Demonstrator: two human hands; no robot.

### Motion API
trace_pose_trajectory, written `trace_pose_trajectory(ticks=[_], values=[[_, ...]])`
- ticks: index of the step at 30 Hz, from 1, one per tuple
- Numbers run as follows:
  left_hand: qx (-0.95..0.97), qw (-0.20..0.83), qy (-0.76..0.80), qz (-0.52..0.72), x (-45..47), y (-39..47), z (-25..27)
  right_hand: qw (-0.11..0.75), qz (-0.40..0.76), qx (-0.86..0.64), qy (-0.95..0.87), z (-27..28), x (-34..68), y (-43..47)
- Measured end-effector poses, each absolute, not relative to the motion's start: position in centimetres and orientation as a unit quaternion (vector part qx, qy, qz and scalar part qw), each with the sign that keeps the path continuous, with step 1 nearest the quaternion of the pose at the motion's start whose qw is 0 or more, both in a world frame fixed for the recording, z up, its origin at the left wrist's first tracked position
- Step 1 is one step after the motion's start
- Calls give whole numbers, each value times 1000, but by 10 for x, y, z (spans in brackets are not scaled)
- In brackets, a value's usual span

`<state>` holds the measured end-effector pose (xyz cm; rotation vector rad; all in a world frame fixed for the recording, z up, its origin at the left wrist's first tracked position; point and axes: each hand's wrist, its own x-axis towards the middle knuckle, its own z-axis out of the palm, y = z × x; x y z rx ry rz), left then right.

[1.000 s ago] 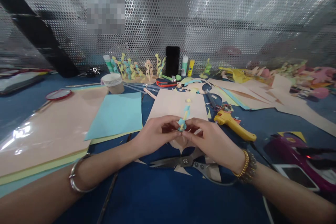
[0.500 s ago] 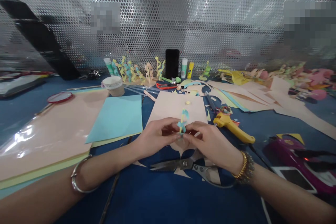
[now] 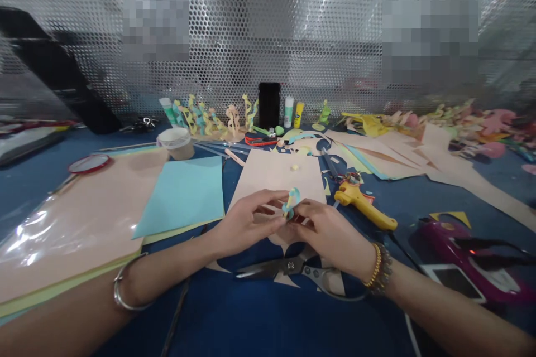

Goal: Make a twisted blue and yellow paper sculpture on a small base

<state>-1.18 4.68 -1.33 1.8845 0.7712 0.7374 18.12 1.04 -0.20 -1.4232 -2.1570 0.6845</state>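
Between the fingertips of both hands stands a small twisted paper figure (image 3: 292, 201), a light-blue curl wound about a yellow strip. My left hand (image 3: 250, 221) pinches its lower left side, and my right hand (image 3: 321, 230) pinches it from the right. The figure's base is hidden by the fingers. Beyond the hands lies a pale pink paper sheet (image 3: 272, 173) with a small yellow piece (image 3: 295, 167) on it. Just below the hands, large metal scissors (image 3: 288, 266) rest on the blue table (image 3: 234, 323) among paper scraps.
A yellow glue gun (image 3: 366, 206) and a purple device (image 3: 456, 251) lie to the right. Blue paper (image 3: 180, 195) and plastic-covered sheets (image 3: 92, 212) are at left. A tape roll (image 3: 176, 142), several paper twists (image 3: 201, 117), glue sticks (image 3: 288, 111) and a phone (image 3: 269, 105) stand behind.
The paper figure has turned and tilted slightly to the right in my fingertips, its blue curl now showing rounder. Both hands keep hold of it. The view has shifted slightly.
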Motion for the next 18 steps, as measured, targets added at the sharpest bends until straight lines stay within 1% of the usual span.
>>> trace_pose_trajectory(ticks=[7,18], values=[[777,487,296,266,-13,48,-11,241,275,-515,-775,0,183,10],[787,489,305,221,-10,44,-11,249,292,-558,-736,-2,193,7]])
